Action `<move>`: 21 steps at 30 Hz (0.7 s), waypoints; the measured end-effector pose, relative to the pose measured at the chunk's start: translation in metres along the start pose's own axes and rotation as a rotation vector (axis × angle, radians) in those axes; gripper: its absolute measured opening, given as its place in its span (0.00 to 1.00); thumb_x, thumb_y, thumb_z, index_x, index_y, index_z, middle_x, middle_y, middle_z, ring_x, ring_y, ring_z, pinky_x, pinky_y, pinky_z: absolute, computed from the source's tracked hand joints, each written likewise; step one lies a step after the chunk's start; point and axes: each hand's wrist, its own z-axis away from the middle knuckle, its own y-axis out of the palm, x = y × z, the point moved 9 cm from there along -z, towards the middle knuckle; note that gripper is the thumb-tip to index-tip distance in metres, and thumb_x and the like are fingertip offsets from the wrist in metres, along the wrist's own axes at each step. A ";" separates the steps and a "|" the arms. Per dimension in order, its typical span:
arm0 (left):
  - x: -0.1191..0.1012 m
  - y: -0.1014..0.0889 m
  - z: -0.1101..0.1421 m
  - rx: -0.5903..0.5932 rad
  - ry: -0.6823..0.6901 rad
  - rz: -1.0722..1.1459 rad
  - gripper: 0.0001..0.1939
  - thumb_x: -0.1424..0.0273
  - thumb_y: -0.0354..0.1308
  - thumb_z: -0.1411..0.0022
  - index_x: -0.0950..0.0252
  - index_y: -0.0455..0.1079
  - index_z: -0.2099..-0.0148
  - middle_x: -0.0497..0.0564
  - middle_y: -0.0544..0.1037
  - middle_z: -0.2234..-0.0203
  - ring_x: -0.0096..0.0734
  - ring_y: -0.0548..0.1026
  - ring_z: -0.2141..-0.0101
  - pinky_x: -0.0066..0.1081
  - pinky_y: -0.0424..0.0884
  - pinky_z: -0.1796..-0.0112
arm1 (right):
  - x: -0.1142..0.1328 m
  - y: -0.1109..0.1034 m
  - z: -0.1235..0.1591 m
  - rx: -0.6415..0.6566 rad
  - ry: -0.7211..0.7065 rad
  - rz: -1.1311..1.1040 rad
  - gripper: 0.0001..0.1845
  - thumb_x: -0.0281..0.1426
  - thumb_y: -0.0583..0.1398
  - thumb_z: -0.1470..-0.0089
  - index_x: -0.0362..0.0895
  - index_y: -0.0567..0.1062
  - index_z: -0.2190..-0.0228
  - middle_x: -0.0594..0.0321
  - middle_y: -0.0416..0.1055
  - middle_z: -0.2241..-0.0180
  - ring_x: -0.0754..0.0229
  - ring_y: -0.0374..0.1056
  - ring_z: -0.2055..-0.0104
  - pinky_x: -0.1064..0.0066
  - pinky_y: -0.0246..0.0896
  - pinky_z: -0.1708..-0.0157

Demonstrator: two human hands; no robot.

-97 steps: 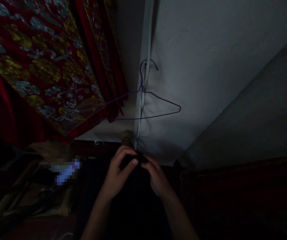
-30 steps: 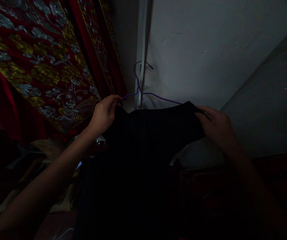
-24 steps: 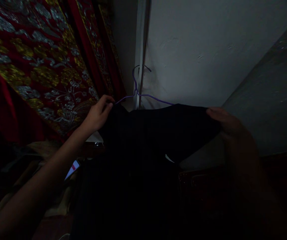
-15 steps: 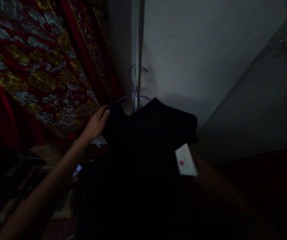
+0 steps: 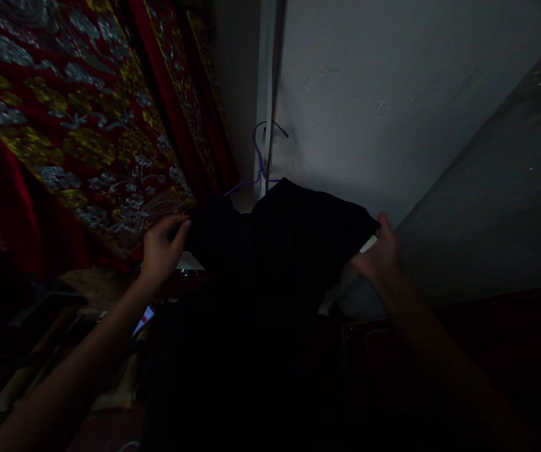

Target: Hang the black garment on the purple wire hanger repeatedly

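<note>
A black short-sleeved shirt [image 5: 280, 251] hangs on a thin purple hanger [image 5: 260, 157], whose hook is caught near a pale vertical strip. My left hand [image 5: 163, 246] pinches the edge of the shirt's left sleeve between thumb and fingers. At the right sleeve's hem is my right hand [image 5: 380, 251], closed on the cloth at the sleeve's outer corner; its grip is dim. A small white patch shows between this hand and the hem; I cannot tell if it is a tag. The lower shirt merges into darkness.
Red cloth [image 5: 86, 125] with gold and silver embroidery hangs at left, close to the hanger. Behind stands a pale wall [image 5: 369, 94]. A phone [image 5: 143, 319] with a lit screen lies low at left. A dark red surface [image 5: 440, 351] is at lower right.
Earlier the hanger hung bare; now the shirt is on it. My left hand moved outward from the shoulder to the sleeve. My right hand rose to the sleeve; a white tag swung out of clear view.
</note>
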 end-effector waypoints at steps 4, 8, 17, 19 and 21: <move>-0.013 -0.004 -0.005 -0.095 0.030 0.082 0.15 0.60 0.58 0.34 0.63 0.78 0.54 0.53 0.83 0.58 0.40 0.80 0.55 0.39 0.74 0.49 | -0.010 -0.019 -0.001 -0.071 0.173 -0.280 0.20 0.50 0.68 0.51 0.48 0.78 0.66 0.57 0.80 0.65 0.46 0.76 0.53 0.55 0.73 0.55; -0.033 0.000 -0.017 -0.059 0.066 0.148 0.15 0.60 0.58 0.34 0.63 0.77 0.51 0.53 0.82 0.55 0.40 0.79 0.53 0.39 0.74 0.48 | 0.017 -0.025 -0.006 -0.238 0.133 -0.350 0.19 0.49 0.68 0.51 0.49 0.77 0.63 0.58 0.80 0.61 0.49 0.76 0.52 0.58 0.74 0.55; -0.059 0.030 -0.043 0.222 0.184 0.049 0.26 0.59 0.56 0.33 0.63 0.66 0.37 0.59 0.73 0.40 0.47 0.70 0.40 0.48 0.63 0.38 | 0.053 0.022 0.015 -0.186 0.041 -0.342 0.21 0.53 0.63 0.45 0.50 0.77 0.60 0.56 0.79 0.59 0.48 0.73 0.46 0.58 0.74 0.53; -0.057 0.040 -0.048 0.270 0.214 0.025 0.28 0.62 0.59 0.36 0.63 0.65 0.36 0.58 0.73 0.41 0.48 0.70 0.41 0.50 0.63 0.38 | 0.056 0.023 0.017 -0.183 0.036 -0.323 0.22 0.53 0.61 0.44 0.51 0.77 0.57 0.55 0.78 0.56 0.47 0.71 0.44 0.57 0.73 0.52; -0.057 0.045 -0.053 0.271 0.232 0.022 0.29 0.65 0.60 0.38 0.62 0.65 0.36 0.58 0.73 0.41 0.50 0.69 0.41 0.53 0.63 0.38 | 0.062 0.026 0.010 -0.157 0.034 -0.325 0.23 0.53 0.59 0.42 0.50 0.77 0.54 0.54 0.77 0.54 0.47 0.70 0.43 0.57 0.73 0.51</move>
